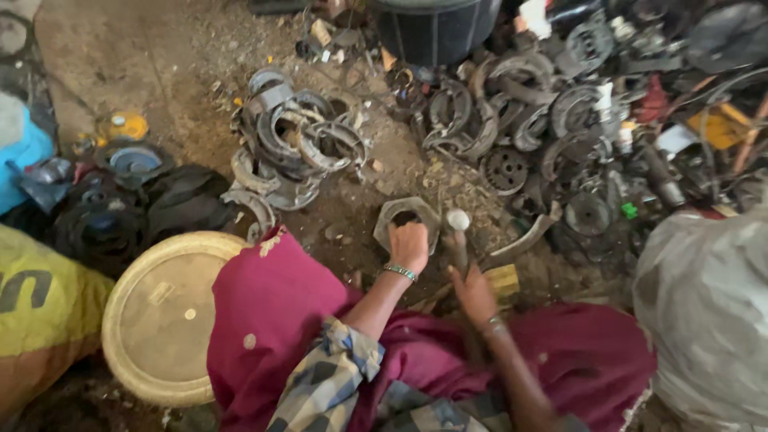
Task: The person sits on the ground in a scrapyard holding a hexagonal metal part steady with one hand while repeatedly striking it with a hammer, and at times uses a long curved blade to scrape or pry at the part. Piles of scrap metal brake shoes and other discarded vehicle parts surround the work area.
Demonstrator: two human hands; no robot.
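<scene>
Metal bracket (406,214) clamped in left hand (410,244) grip; right hand (474,294) grips hammer (458,234).

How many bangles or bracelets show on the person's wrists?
2: a green beaded bracelet on the left wrist, and a dull metal bangle on the right wrist. More could be hidden under the sleeves.

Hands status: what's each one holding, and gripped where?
Left hand grips the near rim of a grey metal ring-shaped part on the ground. Right hand grips the lower handle of a hammer, head up beside the part.
</scene>
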